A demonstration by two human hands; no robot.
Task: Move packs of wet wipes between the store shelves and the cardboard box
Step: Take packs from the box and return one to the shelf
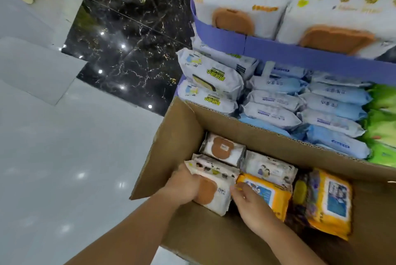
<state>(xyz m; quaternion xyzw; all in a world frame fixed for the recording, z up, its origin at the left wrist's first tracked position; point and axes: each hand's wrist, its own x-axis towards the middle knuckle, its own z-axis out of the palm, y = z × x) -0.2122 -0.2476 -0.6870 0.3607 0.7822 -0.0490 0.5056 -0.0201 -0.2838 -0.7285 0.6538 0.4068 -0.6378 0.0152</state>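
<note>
An open cardboard box (177, 127) stands on the floor against the shelves. Inside lie several wipe packs. My left hand (182, 183) grips the left end of a white pack with a brown bear-shaped lid (216, 192) at the box's near left. My right hand (250, 202) reaches in beside that pack, its fingers touching the edge of an orange pack (270, 196). Another white bear-lid pack (222, 149) lies behind, a white pack with a printed picture (267, 168) to its right, and a second orange pack (330, 200) stands at the right.
The lower purple shelf (300, 54) holds white-and-yellow packs (210, 80), rows of blue packs (300, 106) and green packs (383, 123). Large white bear-lid packs (242, 3) sit on the upper shelf. Glossy grey and black marble floor (75, 136) lies to the left.
</note>
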